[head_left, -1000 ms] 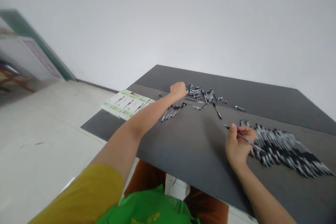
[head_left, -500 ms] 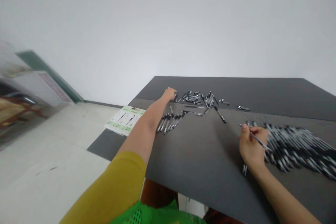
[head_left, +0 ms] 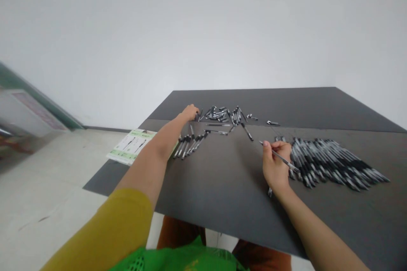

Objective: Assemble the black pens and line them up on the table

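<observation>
My right hand [head_left: 276,164] is closed in a pinch around a slim clear-and-black pen [head_left: 281,157], held at a slant over the dark table. Right beside it lies a broad row of similar pens [head_left: 333,163], set side by side. My left arm stretches far out, and my left hand [head_left: 191,112] is closed at the left end of the scattered pen parts. Small dark pieces show at its fingertips, but what it holds is too small to make out. Short clear barrels with black ends [head_left: 190,146] lie fanned out below that hand.
A loose heap of short pen pieces [head_left: 219,113] lies toward the back of the table [head_left: 216,186], with single pieces around it. Green-and-white printed sheets [head_left: 132,146] rest at the left edge. A white wall rises behind; boards lean at far left.
My view has turned to the right, so everything sits further left in the picture. The right hand keeps the pen, and the left hand stays by the small dark pieces.
</observation>
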{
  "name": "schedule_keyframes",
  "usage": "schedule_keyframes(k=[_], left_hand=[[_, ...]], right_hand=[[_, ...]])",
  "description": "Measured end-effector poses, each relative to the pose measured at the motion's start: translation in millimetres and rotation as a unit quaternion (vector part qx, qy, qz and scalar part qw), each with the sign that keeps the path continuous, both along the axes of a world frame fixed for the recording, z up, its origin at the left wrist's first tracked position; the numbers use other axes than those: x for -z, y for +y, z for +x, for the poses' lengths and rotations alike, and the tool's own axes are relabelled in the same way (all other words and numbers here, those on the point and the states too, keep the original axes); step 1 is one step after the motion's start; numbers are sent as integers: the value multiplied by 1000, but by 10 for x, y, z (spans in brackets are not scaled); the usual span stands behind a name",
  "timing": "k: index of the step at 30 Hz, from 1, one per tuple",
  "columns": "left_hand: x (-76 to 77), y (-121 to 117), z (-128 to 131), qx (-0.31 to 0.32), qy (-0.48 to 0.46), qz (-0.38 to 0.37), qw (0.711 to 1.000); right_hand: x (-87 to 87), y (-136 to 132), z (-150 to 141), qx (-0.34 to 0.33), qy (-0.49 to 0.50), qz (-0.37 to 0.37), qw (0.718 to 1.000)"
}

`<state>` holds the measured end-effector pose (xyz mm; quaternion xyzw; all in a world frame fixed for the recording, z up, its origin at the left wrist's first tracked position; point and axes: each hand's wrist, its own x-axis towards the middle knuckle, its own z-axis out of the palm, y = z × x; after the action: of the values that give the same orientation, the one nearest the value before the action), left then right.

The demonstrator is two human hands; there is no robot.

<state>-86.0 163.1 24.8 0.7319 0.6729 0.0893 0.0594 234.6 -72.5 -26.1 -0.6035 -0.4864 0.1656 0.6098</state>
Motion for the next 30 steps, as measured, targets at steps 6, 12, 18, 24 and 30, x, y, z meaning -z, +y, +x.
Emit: schedule_keyframes(k=[6, 12, 18, 24, 30], left_hand=[[-128, -319, 241, 40, -264, 25, 963], [200, -1347, 988, 125, -715, -227, 650], [618, -1936, 1338, 125, -750, -379, 528], [706, -1987, 1259, 154, -768, -388, 487], [662, -2010, 1252, 168, -761, -389, 491]], right_hand=[[-129, -12, -84, -113, 254, -25, 960], [-184, -52, -166, -269, 409, -67, 870], [-25, -48, -260, -287, 445, -123, 839], [1, -57, -296, -284, 459, -160, 826], [39, -50, -281, -275, 429, -157, 846]])
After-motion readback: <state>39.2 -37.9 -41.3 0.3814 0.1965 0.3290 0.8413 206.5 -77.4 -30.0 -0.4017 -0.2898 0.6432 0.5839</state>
